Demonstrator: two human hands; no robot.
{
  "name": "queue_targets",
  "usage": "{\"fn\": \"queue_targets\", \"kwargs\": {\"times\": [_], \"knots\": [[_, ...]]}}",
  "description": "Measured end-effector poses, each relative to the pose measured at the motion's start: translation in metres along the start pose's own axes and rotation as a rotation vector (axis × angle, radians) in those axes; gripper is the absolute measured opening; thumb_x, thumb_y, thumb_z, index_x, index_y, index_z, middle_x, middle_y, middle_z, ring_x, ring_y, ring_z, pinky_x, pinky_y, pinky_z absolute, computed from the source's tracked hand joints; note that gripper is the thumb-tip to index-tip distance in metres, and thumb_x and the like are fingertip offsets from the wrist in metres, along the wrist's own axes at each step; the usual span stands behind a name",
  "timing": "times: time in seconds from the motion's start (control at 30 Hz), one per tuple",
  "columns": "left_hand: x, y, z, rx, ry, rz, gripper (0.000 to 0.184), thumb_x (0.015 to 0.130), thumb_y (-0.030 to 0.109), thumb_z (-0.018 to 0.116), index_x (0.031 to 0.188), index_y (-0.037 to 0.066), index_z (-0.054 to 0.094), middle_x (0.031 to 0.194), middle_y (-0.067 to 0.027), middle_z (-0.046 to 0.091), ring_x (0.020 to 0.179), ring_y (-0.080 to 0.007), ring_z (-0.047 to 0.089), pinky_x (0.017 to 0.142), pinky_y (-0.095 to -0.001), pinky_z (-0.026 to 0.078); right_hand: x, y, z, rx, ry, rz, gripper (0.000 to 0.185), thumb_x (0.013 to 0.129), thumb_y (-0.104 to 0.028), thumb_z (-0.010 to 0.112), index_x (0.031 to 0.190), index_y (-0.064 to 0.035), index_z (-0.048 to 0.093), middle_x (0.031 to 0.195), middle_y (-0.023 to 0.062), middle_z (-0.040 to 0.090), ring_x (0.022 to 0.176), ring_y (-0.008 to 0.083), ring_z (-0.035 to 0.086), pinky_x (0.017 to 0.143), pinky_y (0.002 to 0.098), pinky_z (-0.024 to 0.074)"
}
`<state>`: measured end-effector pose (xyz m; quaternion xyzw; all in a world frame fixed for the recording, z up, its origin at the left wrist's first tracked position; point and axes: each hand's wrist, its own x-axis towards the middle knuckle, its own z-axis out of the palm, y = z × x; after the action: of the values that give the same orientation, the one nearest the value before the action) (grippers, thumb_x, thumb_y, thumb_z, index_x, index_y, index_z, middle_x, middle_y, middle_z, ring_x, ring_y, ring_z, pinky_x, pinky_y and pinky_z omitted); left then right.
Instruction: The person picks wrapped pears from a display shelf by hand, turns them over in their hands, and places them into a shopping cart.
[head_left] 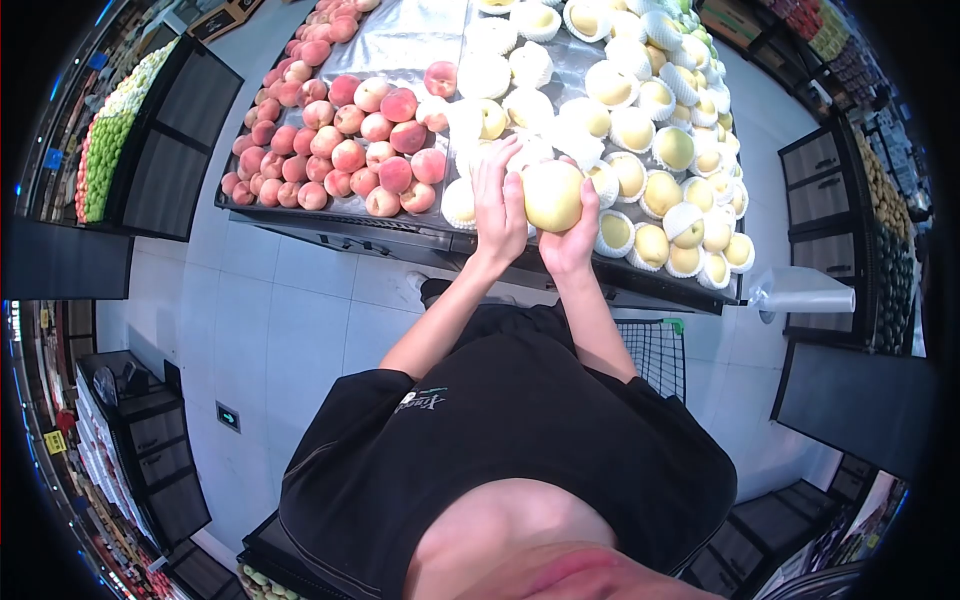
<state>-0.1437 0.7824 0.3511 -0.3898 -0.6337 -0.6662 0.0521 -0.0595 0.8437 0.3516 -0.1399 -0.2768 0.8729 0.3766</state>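
Note:
A large, round yellow pear (552,197) rests in my right hand (572,238), whose fingers and thumb curl around its lower right side. Close against the pear's left side is my left hand (497,205), fingers stretched out and pointing away from me; I cannot tell whether its thumb touches the fruit. Both hands hover over the near edge of the fruit stand. Around and beyond them lie many yellow pears (632,130), most seated in white foam net sleeves (530,65). White foam shows just behind the held pear, partly washed out by glare.
Peaches (348,155) are heaped on the stand's left half. A black rim (350,222) edges the stand. At its right corner hangs a clear plastic bag roll (805,290). A wire shopping cart (652,355) stands beside my right side. More produce shelves (165,150) flank the tiled aisle.

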Motion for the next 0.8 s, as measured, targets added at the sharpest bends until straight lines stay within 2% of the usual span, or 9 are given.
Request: {"fn": "queue_targets", "kwargs": {"times": [0.13,0.17,0.3,0.4,0.43,0.57,0.63,0.73,0.8], "knots": [[-0.029,-0.011,0.009,-0.247,-0.073,-0.420,0.036,0.105,0.020,0.039,0.132,-0.001,0.050,0.127,-0.0160,0.056,0.115,-0.0261,0.054,0.101,-0.0388,0.041,0.014,-0.011,-0.015,-0.012,-0.122,-0.175,0.053,0.096,-0.045,0.054,0.131,-0.0059,0.051,0.126,0.0132,0.056,0.123,0.0289,0.054,0.105,0.0442,0.0441],[-0.037,-0.014,0.008,-0.292,-0.114,-0.460,0.037,0.107,0.025,0.039,0.133,0.000,0.049,0.122,-0.0125,0.057,0.108,-0.0187,0.056,0.095,-0.0344,0.045,0.016,-0.016,-0.017,-0.038,-0.163,-0.218,0.053,0.096,-0.045,0.054,0.132,-0.0061,0.050,0.127,0.0131,0.056,0.123,0.0296,0.054,0.106,0.0447,0.0437],[-0.051,-0.023,0.005,-0.666,-0.275,-0.619,0.039,0.108,0.028,0.040,0.137,0.002,0.046,0.116,-0.0107,0.057,0.094,-0.0152,0.062,0.079,-0.0278,0.050,0.027,-0.033,-0.024,-0.304,-0.245,-0.487,0.054,0.088,-0.040,0.066,0.125,-0.0019,0.055,0.119,0.0167,0.060,0.113,0.0333,0.061,0.096,0.0453,0.0514],[-0.048,-0.006,-0.001,-0.876,-0.442,-0.685,0.047,0.108,0.031,0.041,0.144,0.001,0.039,0.116,-0.0109,0.057,0.092,-0.0171,0.064,0.073,-0.0291,0.054,0.026,-0.044,-0.019,-0.566,-0.276,-0.702,0.053,0.082,-0.033,0.072,0.120,0.0003,0.057,0.115,0.0190,0.063,0.109,0.0334,0.064,0.092,0.0447,0.0538],[-0.046,-0.002,-0.001,-0.951,-0.484,-0.650,0.058,0.107,0.035,0.044,0.151,0.002,0.028,0.124,-0.0126,0.054,0.098,-0.0181,0.064,0.069,-0.0306,0.056,0.026,-0.046,-0.017,-0.656,-0.284,-0.775,0.053,0.080,-0.032,0.073,0.119,0.0007,0.058,0.114,0.0197,0.063,0.109,0.0336,0.064,0.092,0.0450,0.0538],[-0.039,0.013,-0.005,-0.968,-0.515,-0.568,0.071,0.104,0.042,0.049,0.155,0.002,0.020,0.145,-0.0146,0.042,0.125,-0.0231,0.051,0.096,-0.0357,0.049,0.022,-0.048,-0.012,-0.891,-0.368,-1.067,0.058,0.077,-0.032,0.075,0.122,0.0007,0.057,0.116,0.0220,0.062,0.110,0.0327,0.063,0.094,0.0439,0.0524],[-0.039,0.017,-0.006,-0.895,-0.483,-0.540,0.076,0.103,0.045,0.050,0.156,0.002,0.018,0.153,-0.0149,0.034,0.137,-0.0247,0.041,0.110,-0.0378,0.039,0.016,-0.049,-0.003,-0.814,-0.362,-0.907,0.061,0.077,-0.033,0.076,0.124,0.0002,0.056,0.119,0.0214,0.061,0.114,0.0320,0.060,0.097,0.0430,0.0509],[-0.029,0.023,-0.011,-0.689,-0.444,-0.336,0.082,0.101,0.048,0.052,0.157,0.001,0.016,0.156,-0.0142,0.032,0.144,-0.0236,0.030,0.118,-0.0376,0.024,0.008,-0.050,0.006,-0.603,-0.370,-0.556,0.069,0.076,-0.031,0.079,0.130,-0.0009,0.050,0.127,0.0208,0.057,0.121,0.0308,0.056,0.101,0.0420,0.0486],[-0.022,0.021,-0.015,-0.681,-0.431,-0.303,0.079,0.101,0.047,0.052,0.156,0.000,0.020,0.154,-0.0143,0.035,0.142,-0.0230,0.034,0.116,-0.0373,0.028,0.004,-0.051,0.009,-0.557,-0.375,-0.435,0.077,0.073,-0.026,0.082,0.135,-0.0019,0.045,0.133,0.0202,0.053,0.125,0.0299,0.052,0.103,0.0416,0.0471]]}}
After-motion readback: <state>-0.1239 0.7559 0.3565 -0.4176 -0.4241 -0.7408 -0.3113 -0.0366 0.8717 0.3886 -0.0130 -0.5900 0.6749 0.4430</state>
